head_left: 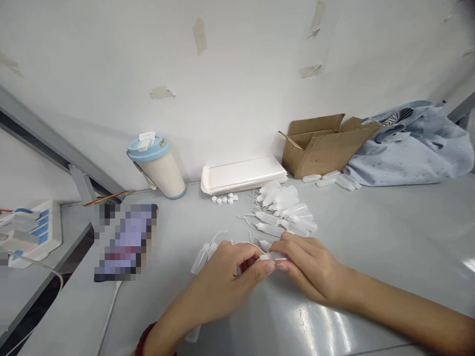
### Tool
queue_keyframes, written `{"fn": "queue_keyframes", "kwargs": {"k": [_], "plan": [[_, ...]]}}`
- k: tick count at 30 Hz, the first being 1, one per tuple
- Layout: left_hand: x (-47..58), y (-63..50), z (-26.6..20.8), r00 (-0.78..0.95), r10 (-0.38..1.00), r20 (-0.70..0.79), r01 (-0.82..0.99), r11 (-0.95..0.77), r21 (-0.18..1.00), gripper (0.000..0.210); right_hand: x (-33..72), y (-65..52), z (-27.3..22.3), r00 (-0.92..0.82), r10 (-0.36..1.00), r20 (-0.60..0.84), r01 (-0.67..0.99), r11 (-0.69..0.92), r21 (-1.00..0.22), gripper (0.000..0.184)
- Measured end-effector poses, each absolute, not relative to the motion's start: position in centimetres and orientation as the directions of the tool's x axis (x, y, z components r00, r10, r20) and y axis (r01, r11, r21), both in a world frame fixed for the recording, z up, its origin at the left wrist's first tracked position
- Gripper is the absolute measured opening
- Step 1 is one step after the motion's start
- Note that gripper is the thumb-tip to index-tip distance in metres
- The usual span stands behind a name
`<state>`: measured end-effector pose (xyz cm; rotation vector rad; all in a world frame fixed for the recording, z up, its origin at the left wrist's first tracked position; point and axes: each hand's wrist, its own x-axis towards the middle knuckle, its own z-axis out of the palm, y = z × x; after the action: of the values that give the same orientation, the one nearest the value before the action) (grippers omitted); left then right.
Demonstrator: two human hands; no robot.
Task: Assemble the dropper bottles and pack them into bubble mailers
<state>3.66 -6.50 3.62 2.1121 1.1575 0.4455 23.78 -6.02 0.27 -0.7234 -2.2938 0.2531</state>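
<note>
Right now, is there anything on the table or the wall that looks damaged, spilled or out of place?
Only the wall looks untidy: ragged tape scraps are stuck to it, apparently holding nothing. On the table, I see no spill.

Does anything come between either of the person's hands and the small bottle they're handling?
Nothing visible does. The left hand and the right hand both grip the small bottle directly. The piled bottles and the loose white caps lie beyond the hands.
</note>
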Motion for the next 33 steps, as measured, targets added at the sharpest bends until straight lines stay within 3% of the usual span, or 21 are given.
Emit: {"fn": "queue_keyframes", "kwargs": {"k": [2, 4, 8, 11, 14, 19, 21, 23, 25, 28, 30, 33], "plan": [[3.8, -6.5, 3.8, 0.557, 0.828, -0.063, 0.585, -0.338, 0.737, 0.044, 23.8, -6.2, 0.3, -0.599, 0.546, 0.585, 0.401, 0.837, -0.371, 0.032], [4.1, -6.7, 3.2, 0.561, 0.827, 0.035, 0.585, -0.426, 0.691, 0.044, 23.6, -6.3, 0.3, -0.566, 0.633, 0.528, 0.379, 0.769, -0.515, 0.035], [4.8, -7.3, 1.2, 0.612, 0.703, 0.362, 0.594, -0.711, 0.377, 0.039, 23.4, -5.6, 0.7, -0.489, 0.846, 0.212, 0.422, 0.442, -0.792, 0.043], [5.3, -7.7, 0.5, 0.666, 0.586, 0.462, 0.600, -0.789, 0.136, 0.030, 23.5, -4.7, 1.2, -0.518, 0.855, -0.023, 0.411, 0.225, -0.884, 0.047], [5.4, -7.6, 0.6, 0.686, 0.493, 0.535, 0.609, -0.792, -0.050, 0.020, 23.6, -4.3, 1.7, -0.540, 0.834, -0.110, 0.355, 0.108, -0.929, 0.049], [4.5, -6.2, 0.8, 0.588, 0.590, 0.554, 0.651, -0.751, 0.109, 0.023, 23.5, -4.7, 2.2, -0.508, 0.862, -0.002, 0.312, 0.182, -0.932, 0.045], [4.2, -5.8, 1.0, 0.562, 0.668, 0.487, 0.644, -0.724, 0.249, 0.025, 23.5, -5.0, 2.3, -0.529, 0.847, 0.045, 0.326, 0.252, -0.911, 0.040], [4.0, -5.8, 1.4, 0.529, 0.765, 0.366, 0.612, -0.643, 0.460, 0.024, 23.6, -5.2, 2.1, -0.524, 0.844, 0.118, 0.355, 0.342, -0.870, 0.032], [4.1, -5.8, 2.0, 0.493, 0.838, 0.236, 0.554, -0.511, 0.657, 0.028, 23.6, -5.3, 1.7, -0.504, 0.821, 0.268, 0.390, 0.493, -0.778, 0.023], [4.2, -5.9, 2.8, 0.432, 0.893, 0.128, 0.445, -0.335, 0.831, 0.036, 23.7, -5.3, 0.8, -0.524, 0.676, 0.517, 0.428, 0.735, -0.526, 0.021], [4.3, -5.9, 3.1, 0.374, 0.922, 0.099, 0.390, -0.253, 0.885, 0.035, 23.7, -5.3, 0.3, -0.557, 0.586, 0.589, 0.451, 0.809, -0.377, 0.021], [4.3, -5.9, 3.2, 0.284, 0.950, 0.130, 0.364, -0.232, 0.902, 0.027, 23.6, -5.3, 0.0, -0.572, 0.544, 0.614, 0.478, 0.829, -0.290, 0.018]]}}
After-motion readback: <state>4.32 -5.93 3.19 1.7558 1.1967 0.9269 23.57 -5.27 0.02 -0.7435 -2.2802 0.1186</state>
